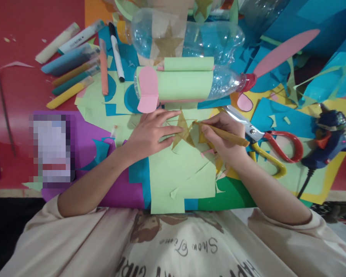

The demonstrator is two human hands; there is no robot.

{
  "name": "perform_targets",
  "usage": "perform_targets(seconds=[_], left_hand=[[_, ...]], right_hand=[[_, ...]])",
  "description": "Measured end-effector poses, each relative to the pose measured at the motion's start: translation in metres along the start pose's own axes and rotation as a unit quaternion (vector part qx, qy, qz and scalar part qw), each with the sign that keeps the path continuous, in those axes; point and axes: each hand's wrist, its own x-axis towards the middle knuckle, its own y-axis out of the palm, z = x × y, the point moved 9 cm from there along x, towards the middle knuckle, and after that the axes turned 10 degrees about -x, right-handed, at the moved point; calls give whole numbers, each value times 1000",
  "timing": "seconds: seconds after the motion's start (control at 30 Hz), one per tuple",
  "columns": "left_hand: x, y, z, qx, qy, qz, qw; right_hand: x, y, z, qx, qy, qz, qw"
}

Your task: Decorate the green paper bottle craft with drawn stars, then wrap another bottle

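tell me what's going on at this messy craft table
A person's left hand presses a gold star-shaped paper cutout flat on a light green paper sheet. The right hand holds a tan pen-like stick with its tip at the star's edge. Red-and-yellow-handled scissors and a blue glue gun lie to the right; a clear plastic bottle wrapped in green paper lies just beyond the hands.

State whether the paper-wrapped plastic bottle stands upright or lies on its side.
On its side: the bottle lies flat, red cap pointing right.
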Motion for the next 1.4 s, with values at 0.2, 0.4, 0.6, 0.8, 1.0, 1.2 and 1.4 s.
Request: perform_targets(seconds=[0.2,0.4,0.6,0.8,1.0,1.2,1.4], left_hand=[[0,-1,0,5,3,-4,1000],[0,-2,-1,8,9,-10,1000],[1,-1,0,6,-7,0,1000],[1,-1,0,9,-10,1,1000],[1,0,1,1,-15,6,1000],[1,0,0,-12,-8,4,1000],[1,0,0,2,-13,7,1000]], right_hand=[[0,-1,-2,-4,5,-3,1000],[1,1,-1,-6,-4,5,1000],[1,6,3,-5,-1,30,1000],[0,12,4,-2,10,73,997],[-1,15,3,-27,4,93,995],[0,13,1,-19,1,73,997],[2,9,0,-5,5,48,999]])
